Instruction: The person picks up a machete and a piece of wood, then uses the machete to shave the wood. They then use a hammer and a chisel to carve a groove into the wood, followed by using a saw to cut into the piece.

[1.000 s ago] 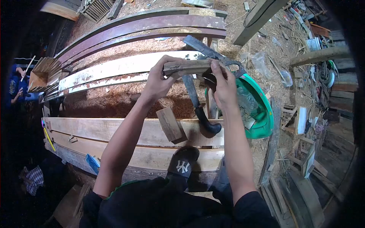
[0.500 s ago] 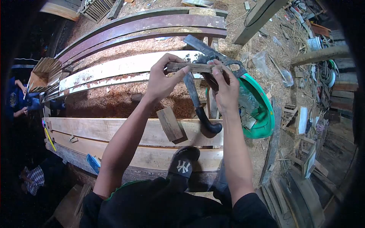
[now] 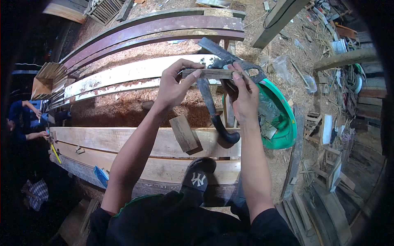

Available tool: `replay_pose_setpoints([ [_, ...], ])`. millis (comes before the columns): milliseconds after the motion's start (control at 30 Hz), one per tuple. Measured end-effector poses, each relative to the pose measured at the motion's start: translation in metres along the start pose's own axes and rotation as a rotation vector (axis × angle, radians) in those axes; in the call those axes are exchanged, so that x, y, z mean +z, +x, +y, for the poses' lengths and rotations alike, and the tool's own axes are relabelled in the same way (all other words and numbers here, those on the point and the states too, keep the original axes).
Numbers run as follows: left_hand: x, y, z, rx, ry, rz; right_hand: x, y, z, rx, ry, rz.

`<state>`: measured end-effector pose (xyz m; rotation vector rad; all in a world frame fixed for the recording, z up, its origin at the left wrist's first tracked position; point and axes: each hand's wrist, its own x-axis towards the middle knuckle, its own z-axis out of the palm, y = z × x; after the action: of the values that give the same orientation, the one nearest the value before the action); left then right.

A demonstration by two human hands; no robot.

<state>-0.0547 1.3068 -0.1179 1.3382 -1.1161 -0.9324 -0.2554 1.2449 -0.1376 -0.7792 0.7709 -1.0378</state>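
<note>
A short, flat piece of wood (image 3: pixel 214 74) is held level between my two hands, above the benches. My left hand (image 3: pixel 174 86) grips its left end, thumb on the near edge. The right end is pinched by my right hand (image 3: pixel 245 96), its thumb also on the near edge. Just beyond and below lies a hand saw (image 3: pixel 218 50), its handle partly behind my right hand. A hammer (image 3: pixel 208 100) with a black grip hangs below the wood piece, head hidden behind my hands. On the near planks rests a small wooden block (image 3: pixel 184 133).
My shoe (image 3: pixel 198 176) is on the near bench (image 3: pixel 102 138). A green basin (image 3: pixel 287 119) with plastic and scraps sits right. White (image 3: pixel 123 74) and maroon (image 3: pixel 164 25) painted boards run across the far side. A co-worker's hand (image 3: pixel 41 134) is by a yellow tape measure (image 3: pixel 54 151).
The wood piece has turned slightly in my fingers and shifted a little right. At the left, the co-worker has leaned in, reaching a hand to the bench end by the tape measure.
</note>
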Motion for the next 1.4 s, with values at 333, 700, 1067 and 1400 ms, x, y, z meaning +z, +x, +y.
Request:
replay_pose_setpoints([
  [333,0.004,-0.001,0.006,-0.072,0.045,-0.042,0.001,0.004,-0.001,-0.032,0.060,0.056],
  [700,0.000,0.002,0.004,-0.034,0.066,-0.029,0.001,0.008,-0.002,-0.057,-0.053,0.037],
  [1067,-0.022,0.027,-0.001,-0.207,0.082,-0.263,0.008,0.052,-0.006,-0.120,-0.319,-0.072],
  [1400,-0.045,0.051,-0.024,-0.168,0.174,-0.228,0.046,0.085,0.010,-0.210,-0.603,-0.405],
])
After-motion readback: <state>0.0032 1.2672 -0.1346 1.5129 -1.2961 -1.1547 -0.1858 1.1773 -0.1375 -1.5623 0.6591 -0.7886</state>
